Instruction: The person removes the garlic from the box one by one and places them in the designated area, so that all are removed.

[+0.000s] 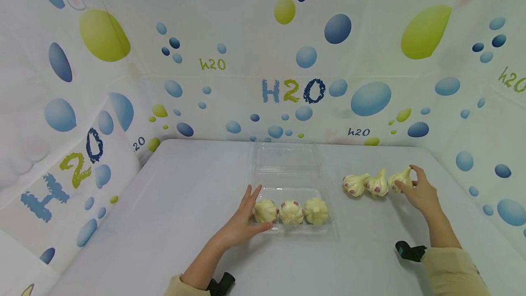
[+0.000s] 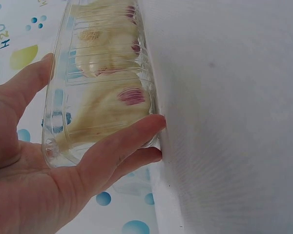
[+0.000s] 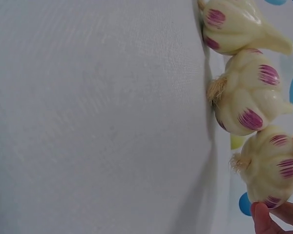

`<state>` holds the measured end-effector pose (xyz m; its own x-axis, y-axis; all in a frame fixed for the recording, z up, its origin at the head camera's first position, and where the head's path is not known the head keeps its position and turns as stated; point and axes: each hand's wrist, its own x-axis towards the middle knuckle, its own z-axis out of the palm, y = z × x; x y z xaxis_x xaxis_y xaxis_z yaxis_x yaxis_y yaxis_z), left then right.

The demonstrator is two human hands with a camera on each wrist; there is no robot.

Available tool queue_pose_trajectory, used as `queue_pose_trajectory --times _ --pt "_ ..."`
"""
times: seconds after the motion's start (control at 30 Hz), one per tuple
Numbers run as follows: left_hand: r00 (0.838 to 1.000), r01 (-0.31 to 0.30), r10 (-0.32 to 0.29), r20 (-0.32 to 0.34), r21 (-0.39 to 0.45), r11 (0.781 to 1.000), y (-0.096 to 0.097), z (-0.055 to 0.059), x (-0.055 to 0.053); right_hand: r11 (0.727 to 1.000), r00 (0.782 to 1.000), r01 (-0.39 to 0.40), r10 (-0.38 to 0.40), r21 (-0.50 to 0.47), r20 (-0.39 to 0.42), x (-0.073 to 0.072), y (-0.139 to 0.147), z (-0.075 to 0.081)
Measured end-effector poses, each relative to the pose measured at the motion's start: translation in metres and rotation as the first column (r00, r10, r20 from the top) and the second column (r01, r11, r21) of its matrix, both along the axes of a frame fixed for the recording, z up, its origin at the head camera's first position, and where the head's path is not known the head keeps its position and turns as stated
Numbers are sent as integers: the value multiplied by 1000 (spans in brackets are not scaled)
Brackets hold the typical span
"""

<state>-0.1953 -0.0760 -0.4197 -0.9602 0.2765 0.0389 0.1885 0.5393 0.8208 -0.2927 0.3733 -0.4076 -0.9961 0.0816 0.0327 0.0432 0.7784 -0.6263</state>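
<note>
A clear plastic clamshell box (image 1: 293,231) lies with its lid folded back, three garlic bulbs in a row inside: a left one (image 1: 265,211), a middle one (image 1: 291,213) and a right one (image 1: 316,211). My left hand (image 1: 242,223) holds the box's left end, thumb on one side and fingers on the other, as the left wrist view shows. To the right, my right hand (image 1: 421,193) pinches a garlic bulb (image 3: 273,168) between thumb and fingers, its stem up. Two more bulbs, a middle one (image 3: 249,92) and an outer one (image 3: 239,27), lie beside it.
The open lid (image 1: 285,156) spreads toward the back of the white table (image 1: 185,195). A printed cloth backdrop (image 1: 246,35) rises behind and at both sides. Dark wrist devices (image 1: 410,251) sit at both sleeves.
</note>
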Motion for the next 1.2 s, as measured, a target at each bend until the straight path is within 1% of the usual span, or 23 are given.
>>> queue_pose_trajectory --times 0.17,0.3,0.4,0.63,0.97,1.2 --pt "1000 3 -3 -3 -1 1000 0 0 0 1000 1000 6 -6 13 28 -2 1 -2" --pt "1000 5 -5 -7 -3 1000 0 1 0 999 1000 11 -12 34 23 -4 1 -4" --pt "1000 6 -6 -9 -5 1000 0 2 1 999 1000 2 -4 46 28 -5 1 -4" --pt "1000 6 -6 -6 1 1000 0 3 1 998 997 -25 21 54 78 -7 3 -3" --pt "1000 7 -7 -10 -2 1000 0 2 1 992 994 -70 61 104 87 -14 7 -6" --pt "1000 8 -8 -8 3 1000 -1 0 0 991 992 -84 74 107 98 -14 7 -6"
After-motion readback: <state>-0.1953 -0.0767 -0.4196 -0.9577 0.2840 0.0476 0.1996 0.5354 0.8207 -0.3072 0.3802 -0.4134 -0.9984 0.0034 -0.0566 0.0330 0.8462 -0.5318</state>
